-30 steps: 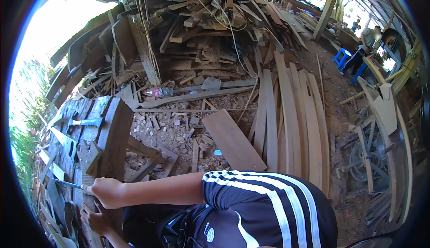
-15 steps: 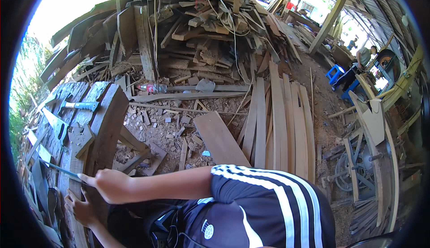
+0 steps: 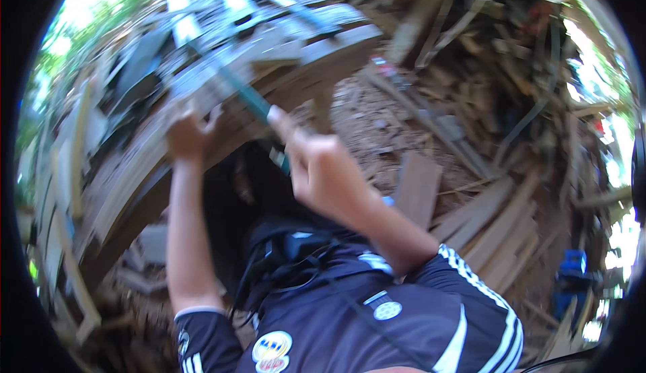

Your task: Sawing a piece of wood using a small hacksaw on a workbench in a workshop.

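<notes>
Right hand (image 3: 315,164): grip was closed round one long, thin, blue-green tool (image 3: 245,95), which slanted across the rough timber surface (image 3: 128,188), far end blurred. Left hand (image 3: 188,136): grip was spread, thumb apart from blurred fingers, at the surface's near edge. One brown board (image 3: 418,188): lay on the ground, rightward.

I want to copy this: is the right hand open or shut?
Shut: the right hand is curled around a long green tool, which sticks out ahead of it. Blur hides what kind.
</notes>
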Demonstrator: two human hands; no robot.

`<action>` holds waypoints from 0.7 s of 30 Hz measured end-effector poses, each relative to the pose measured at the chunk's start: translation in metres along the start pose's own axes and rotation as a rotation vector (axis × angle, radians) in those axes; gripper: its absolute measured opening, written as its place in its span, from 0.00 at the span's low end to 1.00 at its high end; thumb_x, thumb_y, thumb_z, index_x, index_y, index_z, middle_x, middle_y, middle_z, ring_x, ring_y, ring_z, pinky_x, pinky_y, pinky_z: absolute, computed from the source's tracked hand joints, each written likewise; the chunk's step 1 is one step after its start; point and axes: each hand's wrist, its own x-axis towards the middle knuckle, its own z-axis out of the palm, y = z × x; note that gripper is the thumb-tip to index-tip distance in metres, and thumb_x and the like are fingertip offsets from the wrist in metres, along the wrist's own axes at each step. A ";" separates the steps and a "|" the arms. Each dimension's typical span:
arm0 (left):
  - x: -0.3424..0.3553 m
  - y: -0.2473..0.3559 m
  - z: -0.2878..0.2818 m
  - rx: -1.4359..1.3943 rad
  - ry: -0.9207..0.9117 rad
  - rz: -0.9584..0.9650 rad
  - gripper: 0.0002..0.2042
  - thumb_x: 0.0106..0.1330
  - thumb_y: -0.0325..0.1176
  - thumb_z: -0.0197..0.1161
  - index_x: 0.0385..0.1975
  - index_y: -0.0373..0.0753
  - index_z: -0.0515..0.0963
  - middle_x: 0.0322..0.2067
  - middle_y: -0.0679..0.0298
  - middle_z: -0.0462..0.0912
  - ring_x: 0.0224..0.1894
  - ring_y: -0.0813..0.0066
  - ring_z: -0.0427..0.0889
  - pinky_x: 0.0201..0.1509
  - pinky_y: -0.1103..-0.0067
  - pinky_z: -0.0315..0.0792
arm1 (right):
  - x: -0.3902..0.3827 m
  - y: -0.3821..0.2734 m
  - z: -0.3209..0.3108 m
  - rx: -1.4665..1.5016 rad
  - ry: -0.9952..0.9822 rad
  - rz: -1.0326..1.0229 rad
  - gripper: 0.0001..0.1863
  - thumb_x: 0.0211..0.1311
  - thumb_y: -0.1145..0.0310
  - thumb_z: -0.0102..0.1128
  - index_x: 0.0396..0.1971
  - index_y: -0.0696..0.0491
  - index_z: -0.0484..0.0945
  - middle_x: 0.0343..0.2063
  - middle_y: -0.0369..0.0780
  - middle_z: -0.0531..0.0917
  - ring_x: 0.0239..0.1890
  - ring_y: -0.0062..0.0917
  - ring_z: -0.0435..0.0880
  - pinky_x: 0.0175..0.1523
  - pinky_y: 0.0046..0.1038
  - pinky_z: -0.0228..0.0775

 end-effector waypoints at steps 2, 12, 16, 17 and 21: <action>0.002 0.017 -0.020 0.014 -0.163 -0.076 0.37 0.61 0.65 0.63 0.56 0.36 0.83 0.55 0.48 0.81 0.56 0.44 0.81 0.60 0.56 0.77 | 0.050 0.022 0.040 0.047 0.094 -0.058 0.30 0.63 0.77 0.55 0.67 0.60 0.73 0.24 0.59 0.83 0.28 0.54 0.85 0.36 0.50 0.79; -0.002 0.008 -0.039 0.079 -0.147 -0.115 0.37 0.62 0.68 0.62 0.59 0.41 0.82 0.52 0.57 0.81 0.58 0.52 0.78 0.60 0.58 0.76 | -0.017 -0.025 -0.031 -0.050 -0.076 -0.006 0.30 0.67 0.85 0.55 0.70 0.54 0.73 0.37 0.58 0.85 0.23 0.28 0.85 0.31 0.29 0.73; 0.000 0.006 -0.034 0.133 -0.123 -0.085 0.35 0.63 0.65 0.63 0.58 0.41 0.83 0.51 0.57 0.82 0.57 0.54 0.78 0.62 0.63 0.76 | 0.030 -0.006 0.013 -0.089 -0.044 -0.010 0.28 0.71 0.81 0.55 0.71 0.54 0.72 0.24 0.50 0.83 0.19 0.22 0.78 0.30 0.25 0.71; -0.001 0.010 -0.033 0.123 -0.121 -0.092 0.35 0.63 0.65 0.63 0.58 0.41 0.83 0.51 0.57 0.82 0.57 0.54 0.78 0.62 0.63 0.76 | 0.054 0.011 0.034 -0.020 -0.009 -0.073 0.27 0.74 0.77 0.55 0.71 0.53 0.72 0.18 0.46 0.79 0.17 0.22 0.78 0.28 0.25 0.72; -0.005 0.007 -0.028 0.105 -0.148 -0.139 0.36 0.63 0.66 0.62 0.60 0.42 0.82 0.51 0.57 0.81 0.58 0.55 0.78 0.62 0.61 0.76 | 0.094 0.026 0.049 0.069 -0.101 -0.001 0.26 0.76 0.76 0.52 0.72 0.51 0.71 0.18 0.42 0.81 0.16 0.21 0.83 0.24 0.28 0.74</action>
